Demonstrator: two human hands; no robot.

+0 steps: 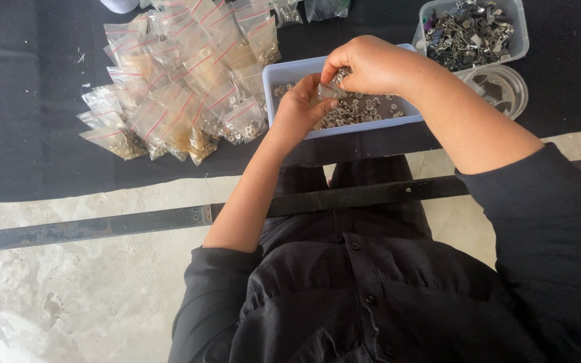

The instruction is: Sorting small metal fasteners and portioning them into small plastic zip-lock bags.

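Note:
A pale blue rectangular tray point(272, 94) of small metal washers point(364, 109) stands on the black cloth in front of me. Over it, my left hand point(300, 107) pinches a small clear bag point(329, 91) by its edge. My right hand point(371, 64) hovers just above that bag's mouth with fingers curled around a few washers. Both hands meet over the left half of the tray.
A pile of several small zip bags point(183, 81) filled with metal parts lies left of the tray. At the back right are a clear tub of dark metal clips point(472, 30) and a round clear lid point(502, 87). A dark metal bar point(102, 227) crosses the marble floor below.

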